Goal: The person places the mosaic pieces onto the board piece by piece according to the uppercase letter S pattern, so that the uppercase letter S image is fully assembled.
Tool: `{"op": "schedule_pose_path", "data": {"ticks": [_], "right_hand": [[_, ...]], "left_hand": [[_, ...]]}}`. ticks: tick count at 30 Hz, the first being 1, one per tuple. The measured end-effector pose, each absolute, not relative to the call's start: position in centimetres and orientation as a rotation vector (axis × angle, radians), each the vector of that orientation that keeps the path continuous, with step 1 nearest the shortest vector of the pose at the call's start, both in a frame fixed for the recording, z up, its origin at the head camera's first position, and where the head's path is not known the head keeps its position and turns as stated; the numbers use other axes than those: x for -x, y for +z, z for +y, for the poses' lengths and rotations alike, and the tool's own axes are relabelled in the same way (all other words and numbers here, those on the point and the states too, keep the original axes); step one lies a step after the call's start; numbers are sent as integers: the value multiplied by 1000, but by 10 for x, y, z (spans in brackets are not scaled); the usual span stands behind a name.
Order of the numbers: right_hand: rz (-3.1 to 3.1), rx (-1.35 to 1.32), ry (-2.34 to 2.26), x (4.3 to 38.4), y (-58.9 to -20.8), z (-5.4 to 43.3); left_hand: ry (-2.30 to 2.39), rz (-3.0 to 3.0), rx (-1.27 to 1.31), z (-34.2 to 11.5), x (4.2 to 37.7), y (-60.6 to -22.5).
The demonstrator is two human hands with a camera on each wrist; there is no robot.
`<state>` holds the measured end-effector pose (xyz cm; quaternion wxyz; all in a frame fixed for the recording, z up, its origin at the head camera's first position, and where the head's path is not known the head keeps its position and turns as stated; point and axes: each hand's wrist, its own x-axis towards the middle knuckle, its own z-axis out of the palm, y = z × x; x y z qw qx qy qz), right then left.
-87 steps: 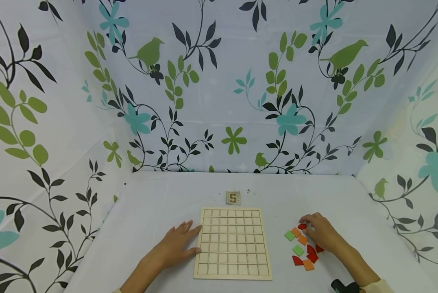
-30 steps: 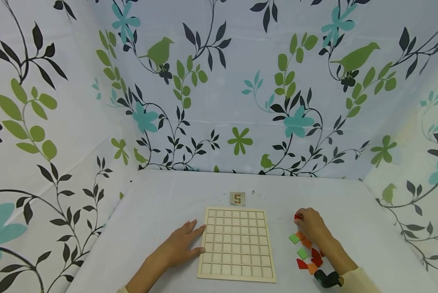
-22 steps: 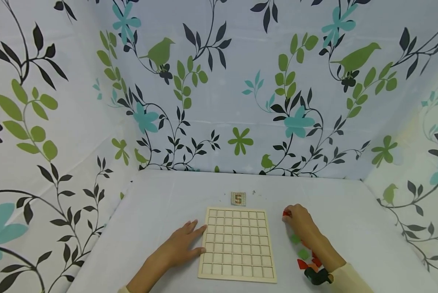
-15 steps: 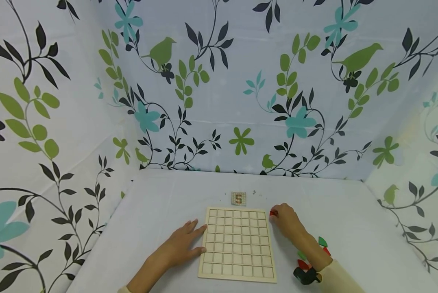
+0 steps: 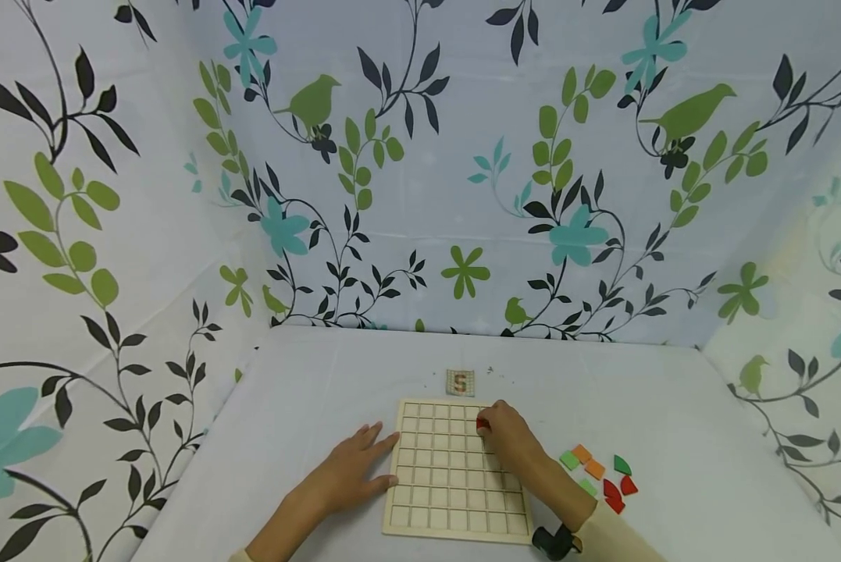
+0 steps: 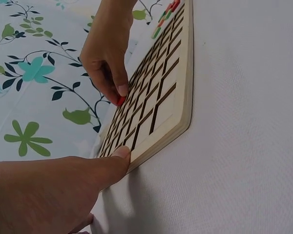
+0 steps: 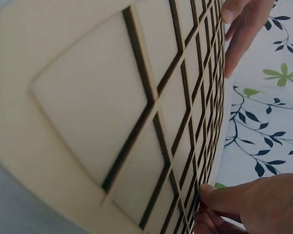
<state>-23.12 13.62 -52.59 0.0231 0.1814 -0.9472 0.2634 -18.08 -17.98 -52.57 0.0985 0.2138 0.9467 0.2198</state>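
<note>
A pale wooden grid board (image 5: 437, 496) lies on the white table. My right hand (image 5: 510, 437) pinches a small red tile (image 5: 482, 423) over the board's far right cells. In the left wrist view the red tile (image 6: 121, 100) shows at the fingertips, right at the grid. Seen from the right wrist, the hand (image 7: 256, 200) mostly hides the tile. My left hand (image 5: 346, 472) rests at the board's left edge with fingers spread, its thumb (image 6: 121, 152) touching the rim.
To the right of the board lie several loose tiles: orange squares (image 5: 593, 468), light green squares (image 5: 569, 460), red pieces (image 5: 628, 485) and a dark green one (image 5: 622, 465). A small patterned card (image 5: 460, 382) lies beyond the board. Floral cloth (image 5: 392, 195) hangs behind the table.
My right hand has picked up a red tile from the loose pieces and carried it left onto the board. A dark green tile is now uncovered. My left hand has stayed at the board's edge.
</note>
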Motion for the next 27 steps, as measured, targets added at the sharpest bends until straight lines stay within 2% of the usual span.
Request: {"op": "schedule_pose_path", "data": {"ticks": [14, 27], "right_hand": [[-2846, -669, 808, 227, -534, 126], [-2863, -619, 961, 227, -533, 129]], "left_hand": [[660, 2805, -638, -179, 178, -526], [646, 2812, -636, -179, 179, -526]]}}
